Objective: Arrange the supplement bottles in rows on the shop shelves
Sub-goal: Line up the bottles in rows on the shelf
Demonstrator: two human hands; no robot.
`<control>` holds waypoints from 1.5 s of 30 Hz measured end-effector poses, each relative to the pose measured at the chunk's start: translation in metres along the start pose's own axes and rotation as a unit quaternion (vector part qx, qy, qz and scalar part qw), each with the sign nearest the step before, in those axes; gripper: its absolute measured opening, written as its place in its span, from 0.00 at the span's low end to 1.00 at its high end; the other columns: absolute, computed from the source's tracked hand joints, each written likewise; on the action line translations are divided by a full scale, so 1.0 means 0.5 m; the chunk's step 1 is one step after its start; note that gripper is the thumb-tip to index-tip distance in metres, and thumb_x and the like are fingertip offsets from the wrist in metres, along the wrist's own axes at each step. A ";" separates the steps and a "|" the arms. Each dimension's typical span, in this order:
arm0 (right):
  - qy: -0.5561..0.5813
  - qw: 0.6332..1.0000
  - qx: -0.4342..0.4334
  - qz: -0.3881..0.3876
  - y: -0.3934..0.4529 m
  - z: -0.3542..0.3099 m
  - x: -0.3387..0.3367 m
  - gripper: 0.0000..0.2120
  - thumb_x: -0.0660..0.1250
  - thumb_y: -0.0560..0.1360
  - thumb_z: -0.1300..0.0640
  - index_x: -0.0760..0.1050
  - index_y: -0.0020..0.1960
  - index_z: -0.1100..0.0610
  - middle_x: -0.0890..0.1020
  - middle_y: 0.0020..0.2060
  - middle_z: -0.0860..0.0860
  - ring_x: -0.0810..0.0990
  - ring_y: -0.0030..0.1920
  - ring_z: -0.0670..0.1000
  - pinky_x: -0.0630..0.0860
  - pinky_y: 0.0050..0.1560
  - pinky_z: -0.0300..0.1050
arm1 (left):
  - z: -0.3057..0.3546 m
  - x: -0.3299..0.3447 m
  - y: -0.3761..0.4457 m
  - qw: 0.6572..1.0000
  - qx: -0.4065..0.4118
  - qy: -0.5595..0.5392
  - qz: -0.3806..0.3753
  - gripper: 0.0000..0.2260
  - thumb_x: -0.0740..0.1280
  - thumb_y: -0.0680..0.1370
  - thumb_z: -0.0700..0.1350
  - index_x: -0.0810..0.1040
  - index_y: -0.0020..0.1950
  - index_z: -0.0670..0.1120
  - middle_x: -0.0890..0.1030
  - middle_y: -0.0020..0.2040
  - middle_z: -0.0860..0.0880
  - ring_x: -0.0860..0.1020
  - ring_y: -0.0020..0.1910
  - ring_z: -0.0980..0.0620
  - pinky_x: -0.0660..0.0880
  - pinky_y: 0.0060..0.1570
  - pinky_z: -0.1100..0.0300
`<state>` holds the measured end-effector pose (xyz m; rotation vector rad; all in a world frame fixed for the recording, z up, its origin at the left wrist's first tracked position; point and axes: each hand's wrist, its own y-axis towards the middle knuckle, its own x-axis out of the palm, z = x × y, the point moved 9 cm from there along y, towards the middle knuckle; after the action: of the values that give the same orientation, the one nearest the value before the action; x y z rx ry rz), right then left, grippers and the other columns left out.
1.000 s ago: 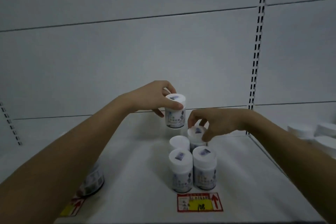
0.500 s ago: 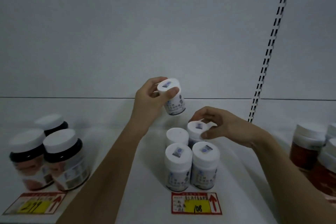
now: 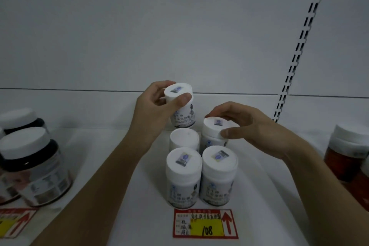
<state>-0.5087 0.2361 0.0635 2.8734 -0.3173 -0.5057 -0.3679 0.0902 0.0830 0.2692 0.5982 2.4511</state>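
Both hands sit closer now – left hand grips a raised bottle, right hand pinches another's cap. White shelf, pale back panel

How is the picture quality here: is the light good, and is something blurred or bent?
Head view: dim, grey-blue light; the shelf upright leans, likely from the wide lens; the dark-lidded jars at the left edge are soft; the price tag shows 108, its small print unreadable.

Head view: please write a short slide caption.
Left hand holds a white bottle behind four shelved ones; right hand grips another's cap.
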 end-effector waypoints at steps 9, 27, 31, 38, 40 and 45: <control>0.011 1.000 0.005 0.008 -0.003 -0.004 0.000 0.19 0.70 0.70 0.72 0.77 0.59 0.61 0.83 0.57 0.52 0.79 0.61 0.51 0.74 0.59 0.45 | 0.001 -0.008 0.000 1.000 -0.003 -0.013 0.007 0.15 0.75 0.71 0.45 0.80 0.56 0.49 0.85 0.51 0.54 0.83 0.48 0.57 0.78 0.41 0.66; 0.037 0.995 0.043 -0.079 -0.009 0.016 0.036 0.17 0.67 0.72 0.63 0.77 0.61 0.60 0.80 0.61 0.58 0.76 0.64 0.61 0.72 0.63 0.56 | 0.011 -0.010 -0.002 0.999 -0.014 -0.039 0.003 0.12 0.75 0.71 0.46 0.81 0.53 0.52 0.86 0.49 0.55 0.83 0.45 0.59 0.78 0.42 0.66; 0.037 0.998 -0.011 0.044 0.002 -0.006 -0.005 0.11 0.68 0.75 0.60 0.81 0.56 0.52 0.84 0.56 0.52 0.81 0.57 0.54 0.78 0.53 0.45 | 0.031 -0.019 -0.005 0.998 0.011 -0.061 0.028 0.12 0.74 0.71 0.47 0.81 0.54 0.52 0.85 0.52 0.54 0.83 0.48 0.57 0.78 0.43 0.65; 0.042 0.984 -0.096 0.143 0.006 -0.046 -0.013 0.16 0.74 0.71 0.57 0.79 0.58 0.51 0.84 0.56 0.50 0.83 0.55 0.54 0.81 0.55 0.47 | 0.058 0.009 -0.019 0.995 0.032 -0.096 0.003 0.22 0.73 0.64 0.57 0.80 0.56 0.51 0.85 0.50 0.55 0.83 0.49 0.56 0.79 0.45 0.62; 0.028 0.987 -0.092 0.128 0.012 -0.047 0.010 0.20 0.78 0.68 0.57 0.78 0.59 0.53 0.84 0.55 0.48 0.83 0.55 0.51 0.80 0.54 0.42 | 0.054 0.024 -0.023 0.995 0.024 -0.093 -0.017 0.24 0.73 0.64 0.58 0.79 0.57 0.50 0.85 0.51 0.54 0.83 0.49 0.55 0.80 0.45 0.61; 0.036 0.987 -0.095 0.128 0.017 -0.047 0.024 0.24 0.76 0.63 0.56 0.78 0.59 0.55 0.85 0.51 0.50 0.84 0.52 0.48 0.79 0.50 0.37 | 0.050 0.050 -0.026 0.992 0.015 -0.097 -0.081 0.21 0.73 0.68 0.53 0.78 0.59 0.48 0.85 0.52 0.53 0.82 0.52 0.56 0.78 0.47 0.63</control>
<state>-0.4907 0.2290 0.0830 2.6095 -0.5836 -0.3613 -0.3736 0.1231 0.1001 0.4465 0.5491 2.2305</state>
